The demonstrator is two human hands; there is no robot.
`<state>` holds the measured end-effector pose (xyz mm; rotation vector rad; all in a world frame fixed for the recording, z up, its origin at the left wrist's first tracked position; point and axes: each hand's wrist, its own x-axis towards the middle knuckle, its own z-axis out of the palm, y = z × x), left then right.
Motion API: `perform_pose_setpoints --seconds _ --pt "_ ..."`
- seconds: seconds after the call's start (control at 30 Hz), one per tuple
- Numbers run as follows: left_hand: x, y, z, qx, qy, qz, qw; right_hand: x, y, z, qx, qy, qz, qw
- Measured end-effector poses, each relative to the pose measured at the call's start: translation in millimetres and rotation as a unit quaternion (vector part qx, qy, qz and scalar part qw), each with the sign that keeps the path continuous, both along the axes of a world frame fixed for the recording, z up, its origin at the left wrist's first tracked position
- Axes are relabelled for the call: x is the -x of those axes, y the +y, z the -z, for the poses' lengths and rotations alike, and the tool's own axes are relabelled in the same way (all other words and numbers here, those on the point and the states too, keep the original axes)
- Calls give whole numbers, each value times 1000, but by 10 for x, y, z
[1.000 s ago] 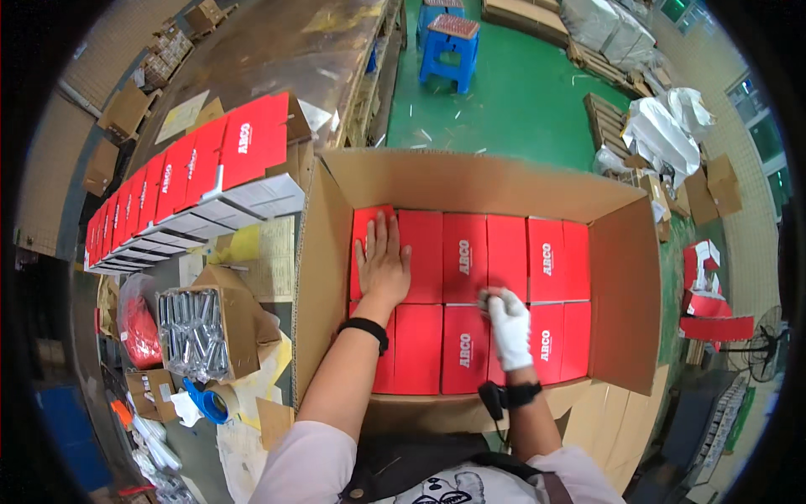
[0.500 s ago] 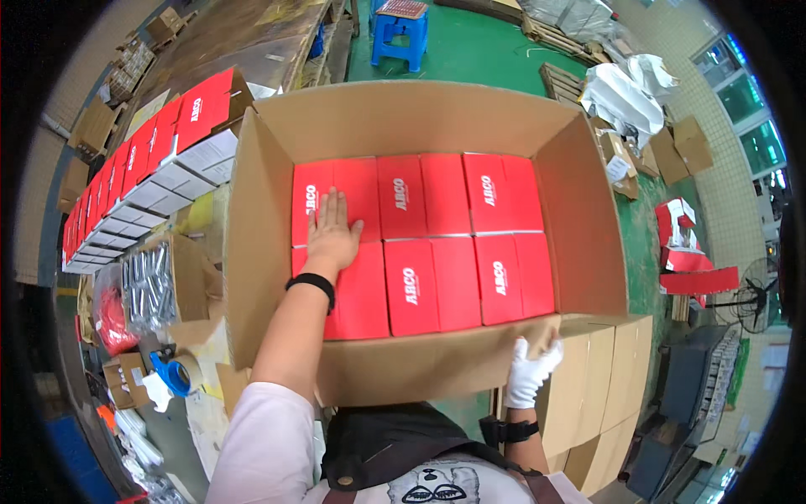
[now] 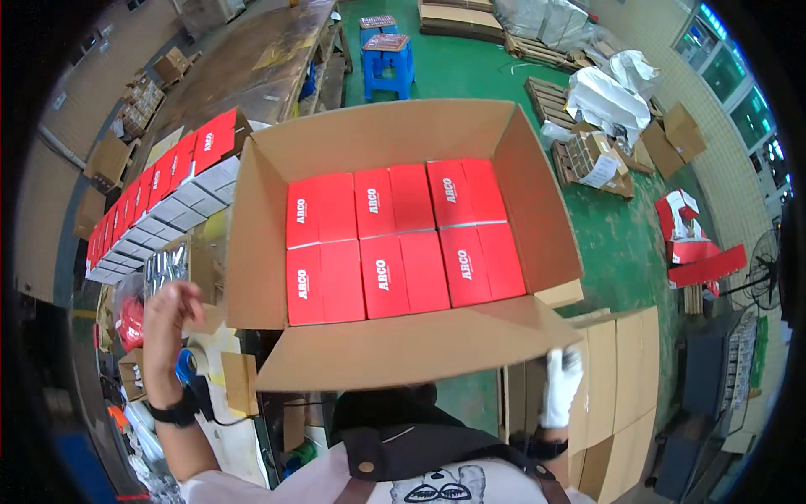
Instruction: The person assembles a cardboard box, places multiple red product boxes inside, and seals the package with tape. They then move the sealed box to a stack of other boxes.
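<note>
Now the left hand point(image 3: 168, 315) has come off the red boxes point(image 3: 395, 244) and hangs loose, fingers apart, holding nothing, left of the carton point(image 3: 403, 349). Red boxes fill the carton floor in neat rows. Right hand point(image 3: 561, 386), in a white glove, touches the near flap's corner; its fingers are hard to see, so I cannot tell its grip.

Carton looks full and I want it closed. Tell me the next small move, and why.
Probably fold the near flap down over the red boxes. They fill the carton in a level layer, the gloved right hand is at that flap's corner, and the bare left hand is raised beside the carton, holding nothing.
</note>
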<state>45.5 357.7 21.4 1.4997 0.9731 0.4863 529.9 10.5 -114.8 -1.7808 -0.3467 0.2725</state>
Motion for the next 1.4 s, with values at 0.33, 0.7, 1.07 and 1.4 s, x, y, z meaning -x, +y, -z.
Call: perform_pose_setpoints --seconds 0.33,0.7,1.07,1.4 --pt "-962 592 1098 -23 114 177 977 -1110 918 -676 -20 165 -357 919" --pt "-2372 444 1899 -149 515 459 708 -1612 1618 -1048 413 -229 -699 537" --pt "-2191 148 -808 -144 411 415 799 -1635 2928 -62 413 -325 -834 165" --pt "-2948 366 2167 -285 449 48 846 -1810 4572 -1732 317 78 -788 522"
